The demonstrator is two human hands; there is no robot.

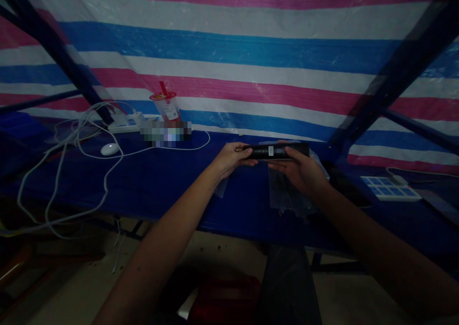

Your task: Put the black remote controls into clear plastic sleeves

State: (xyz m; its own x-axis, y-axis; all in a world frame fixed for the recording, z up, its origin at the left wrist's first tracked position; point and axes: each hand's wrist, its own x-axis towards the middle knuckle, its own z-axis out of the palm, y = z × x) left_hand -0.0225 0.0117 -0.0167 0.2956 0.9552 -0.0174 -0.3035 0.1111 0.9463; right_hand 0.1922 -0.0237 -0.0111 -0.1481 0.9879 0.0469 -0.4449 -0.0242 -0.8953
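Two bare hands, left (231, 158) and right (299, 169), each clamped on one long black cylindrical torch (278, 151), over the blue table (161, 181).

A striped tarpaulin (229, 52) fills the back from nine to three o'clock, its bands running pink, white and blue. Dark metal struts cross it: one strut (53, 48) slants down from eleven o'clock, another strut (398, 71) from one o'clock. Below them a blue-covered table (161, 181) spans the middle. At ten o'clock on it lie white cables (77, 138), a white mouse (109, 148), a power strip (124, 123) and a lidded plastic cup (166, 106) with a red straw. At three o'clock rests a white tray with blue squares (390, 189). The pale floor (82, 287) shows at seven o'clock. The light is dim.
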